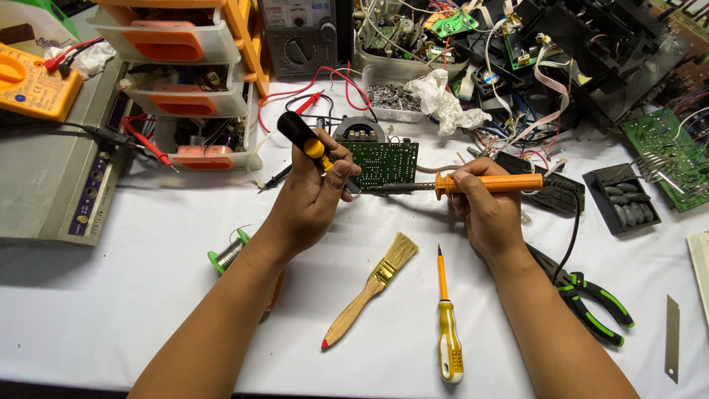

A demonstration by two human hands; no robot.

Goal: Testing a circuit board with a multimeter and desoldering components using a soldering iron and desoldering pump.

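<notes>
Electronics repair workshop: bench (pixel 111 310) crowded with circuit boards (pixel 668 151), multimeter (pixel 33 81), solder spool (pixel 230 253), pliers (pixel 591 295), parts drawers (pixel 185 74), tangled wires (pixel 517 111).

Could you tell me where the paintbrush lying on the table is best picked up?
Probably by the bare wooden handle of the paintbrush, around its middle, coming from above. It lies flat and diagonal, bristles toward the circuit board, and the handle has open cloth on both sides for fingers.

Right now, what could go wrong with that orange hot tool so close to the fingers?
The soldering iron tip points at the left hand by the green circuit board; it might burn a thumb. Its black cord trails past the pliers and could snag. The paintbrush bristles lie just below and could singe.
</notes>
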